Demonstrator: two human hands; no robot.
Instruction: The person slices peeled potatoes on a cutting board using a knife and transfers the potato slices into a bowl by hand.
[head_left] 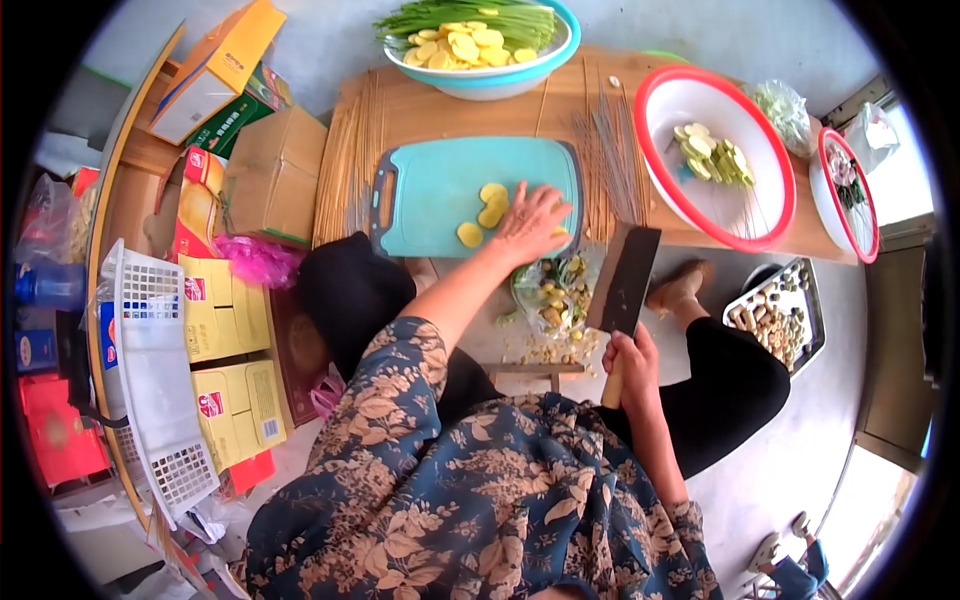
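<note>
My left hand (533, 222) lies over the right part of a turquoise cutting board (430, 190), fingers spread. Round yellow slices, which look like potato (470, 235), lie beside and partly under it; how many the palm covers is hidden. My right hand (632, 370) is wrapped round the wooden handle of a cleaver (630, 275), held off the board with its broad dark blade pointing up and away from me. Below the board's edge, a clear plastic bag (555, 300) holds green and yellowish pieces and scraps.
Behind the board stands a blue-rimmed bowl (490, 82) with yellow slices and long green stalks. A red-rimmed basin (655, 190) holds pale green slices. Thin skewers (600, 150) lie on the wooden table. At right is a metal tray (815, 335) of mushroom-like pieces; boxes (275, 175) crowd the left.
</note>
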